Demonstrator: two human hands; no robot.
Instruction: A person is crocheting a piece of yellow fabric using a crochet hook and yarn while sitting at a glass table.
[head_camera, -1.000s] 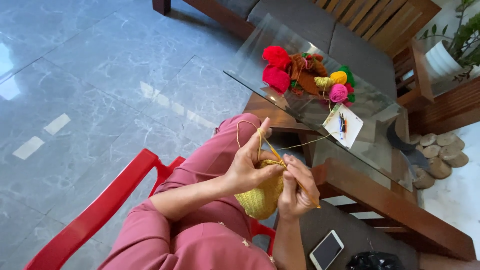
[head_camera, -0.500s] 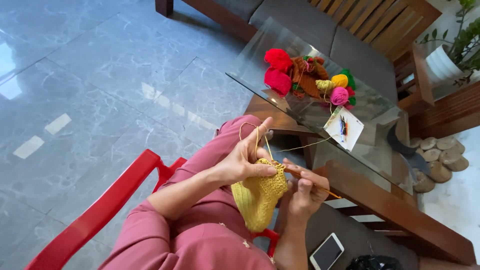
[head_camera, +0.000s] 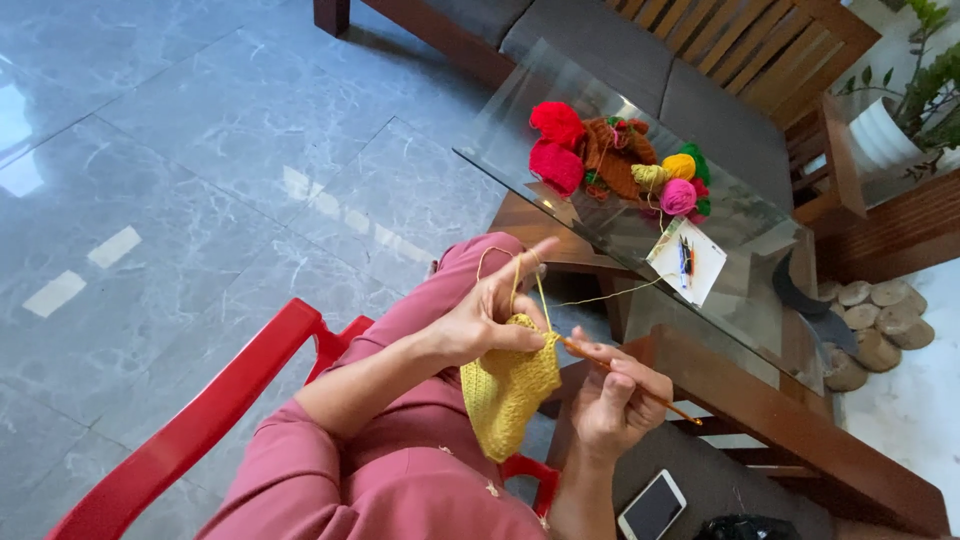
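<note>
My left hand (head_camera: 492, 312) pinches the top edge of a yellow crocheted piece (head_camera: 506, 392) that hangs down over my pink-clothed lap. A strand of yellow yarn (head_camera: 610, 293) loops over my raised left index finger and runs off toward the glass table. My right hand (head_camera: 617, 398) grips a thin orange crochet hook (head_camera: 630, 381), whose tip meets the upper right corner of the yellow piece. The hook's handle sticks out to the right past my fingers.
A glass-topped wooden table (head_camera: 750, 300) stands in front with several yarn balls (head_camera: 615, 160) in red, brown, yellow, pink and green, and a white card (head_camera: 686, 260). A red plastic chair (head_camera: 215, 420) holds me. A phone (head_camera: 652, 505) lies lower right. Wooden sofa and potted plant behind.
The yellow piece has unfolded and hangs longer below my left hand. My right hand has moved slightly right and down, drawing the hook out sideways.
</note>
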